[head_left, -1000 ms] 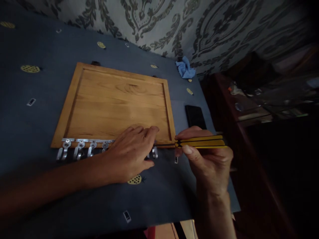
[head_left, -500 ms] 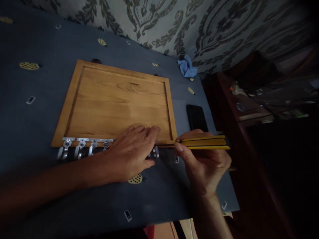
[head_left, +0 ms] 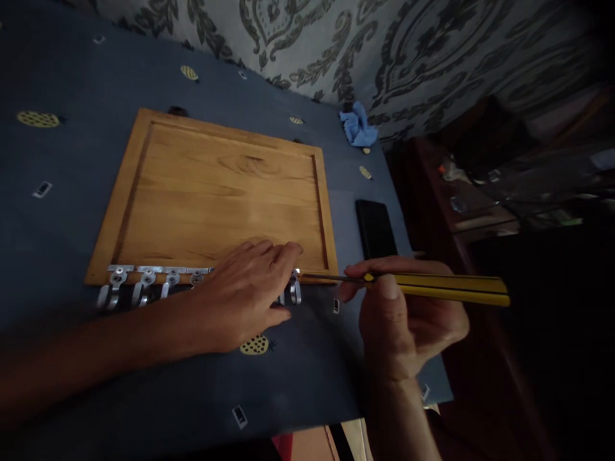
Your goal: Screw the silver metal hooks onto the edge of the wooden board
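A framed wooden board (head_left: 230,186) lies on the blue table cover, with a row of silver metal hooks (head_left: 148,279) along its near edge. My left hand (head_left: 245,294) rests over that edge, fingers stretched onto the wood and thumb apart on the near side, hiding the middle hooks. In my right hand (head_left: 408,320), closed around its handle, is a screwdriver (head_left: 446,286) with a yellow and black grip. Its thin dark shaft points left along the near edge, the end close to the hook plate beside my left hand. Whether the tip touches a screw is unclear.
A black phone-like slab (head_left: 376,228) lies right of the board. Further back is a crumpled blue cloth (head_left: 358,125) near the patterned wall covering (head_left: 312,45). Beyond the table's right side stands dark red furniture (head_left: 432,173) with clutter on it.
The screwdriver and my right hand have shifted right, and more of the shaft now shows. The fingers sit differently on the handle. My left hand stays on the board; the view has shifted slightly.
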The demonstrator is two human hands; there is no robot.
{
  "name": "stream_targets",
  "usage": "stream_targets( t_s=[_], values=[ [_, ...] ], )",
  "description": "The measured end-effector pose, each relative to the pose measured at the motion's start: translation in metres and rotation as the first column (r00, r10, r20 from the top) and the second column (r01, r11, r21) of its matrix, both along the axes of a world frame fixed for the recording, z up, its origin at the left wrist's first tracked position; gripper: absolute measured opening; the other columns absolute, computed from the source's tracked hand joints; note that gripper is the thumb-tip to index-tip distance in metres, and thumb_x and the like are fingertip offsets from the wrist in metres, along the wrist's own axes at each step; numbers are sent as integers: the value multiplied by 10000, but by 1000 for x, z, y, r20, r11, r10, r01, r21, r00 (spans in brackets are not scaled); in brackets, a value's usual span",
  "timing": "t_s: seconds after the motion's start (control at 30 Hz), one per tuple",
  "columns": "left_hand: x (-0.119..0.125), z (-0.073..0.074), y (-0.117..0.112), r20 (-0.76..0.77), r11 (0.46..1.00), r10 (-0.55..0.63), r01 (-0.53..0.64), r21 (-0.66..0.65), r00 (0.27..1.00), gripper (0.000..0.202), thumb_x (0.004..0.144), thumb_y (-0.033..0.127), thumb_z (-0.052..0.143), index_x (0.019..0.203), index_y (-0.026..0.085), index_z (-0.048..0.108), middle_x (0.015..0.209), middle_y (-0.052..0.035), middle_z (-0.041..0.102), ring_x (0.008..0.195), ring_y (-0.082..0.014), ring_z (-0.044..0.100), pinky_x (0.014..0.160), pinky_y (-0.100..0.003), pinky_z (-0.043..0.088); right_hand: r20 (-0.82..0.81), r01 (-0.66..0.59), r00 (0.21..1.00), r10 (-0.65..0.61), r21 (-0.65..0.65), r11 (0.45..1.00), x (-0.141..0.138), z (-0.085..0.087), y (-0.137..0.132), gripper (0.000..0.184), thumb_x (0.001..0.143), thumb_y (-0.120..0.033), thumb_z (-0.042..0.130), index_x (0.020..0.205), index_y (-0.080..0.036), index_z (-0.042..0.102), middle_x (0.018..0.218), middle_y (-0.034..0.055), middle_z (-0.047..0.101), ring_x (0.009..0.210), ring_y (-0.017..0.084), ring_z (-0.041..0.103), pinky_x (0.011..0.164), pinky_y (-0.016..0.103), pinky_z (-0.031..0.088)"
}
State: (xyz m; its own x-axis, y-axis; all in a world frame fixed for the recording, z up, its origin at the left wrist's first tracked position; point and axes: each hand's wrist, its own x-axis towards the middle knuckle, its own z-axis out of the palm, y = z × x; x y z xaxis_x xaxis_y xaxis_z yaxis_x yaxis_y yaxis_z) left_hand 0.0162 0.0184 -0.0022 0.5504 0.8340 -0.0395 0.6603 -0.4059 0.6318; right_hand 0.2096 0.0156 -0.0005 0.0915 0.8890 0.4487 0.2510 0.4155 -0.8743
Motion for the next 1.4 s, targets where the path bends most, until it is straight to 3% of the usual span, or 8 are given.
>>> stream_targets(
  t_s=[0.3,0.77,0.9,1.0,1.1,1.23,1.33,1.4],
  values=[
    [-1,-6,-1,50,999,3,-5,39,999,560,818,273,781,1238,211,416,1224,-86,605,1124,-284,579,891,-387,451,155,-69,984,83,-94,993,5,-3,-3,44,920,-224,650,933,-228,691,869,8,690,575,118,663,522,281,557],
    [-2,-6,-3,49,998,-3,1,55,999,518,818,252,775,1210,198,439,1208,-87,606,1127,-285,574,900,-394,440,158,-149,973,171,-139,979,6,-1,1,34,874,-201,714,897,-220,697,837,-10,691,575,117,656,530,284,530],
    [-1,-7,-2,24,998,-13,11,68,1000,496,807,258,784,1177,180,463,1224,-106,605,1137,-301,570,918,-414,447,118,-100,986,115,-122,987,3,-6,7,115,876,-228,726,774,-204,679,748,-10,680,614,132,665,573,290,536],
    [0,-5,-1,17,998,-31,30,56,999,474,799,251,789,1152,161,486,1201,-119,618,1118,-307,579,922,-428,456,74,-90,992,100,-125,988,-1,-8,7,122,883,-256,722,784,-200,675,699,-28,676,525,108,632,527,265,523],
    [-1,1,3,47,1000,-10,9,27,999,381,840,233,738,1136,156,510,1167,-113,641,1094,-298,598,911,-429,466,69,-69,995,78,-118,991,-4,-8,5,90,863,-239,739,803,-199,686,721,-30,689,486,95,627,491,244,521],
    [-2,22,12,299,998,62,-67,5,952,156,956,191,553,1111,181,542,1073,-45,673,1006,-205,637,855,-345,485,128,-71,989,80,-72,995,-5,-10,5,75,831,-212,760,806,-216,689,691,-44,692,490,98,633,480,226,522],
    [3,39,19,475,999,30,-38,8,880,126,988,280,536,1076,198,574,985,-9,674,886,-158,641,764,-284,488,211,-17,977,10,34,999,-3,-12,7,115,787,-228,794,818,-229,684,673,-53,696,518,102,630,473,212,503],
    [8,47,22,507,999,-18,-9,51,862,127,964,295,589,1048,200,591,964,-5,673,872,-161,637,742,-277,482,264,13,964,-42,111,994,-3,-13,8,130,775,-239,799,778,-225,670,672,-52,696,544,103,630,496,209,503]
  ],
)
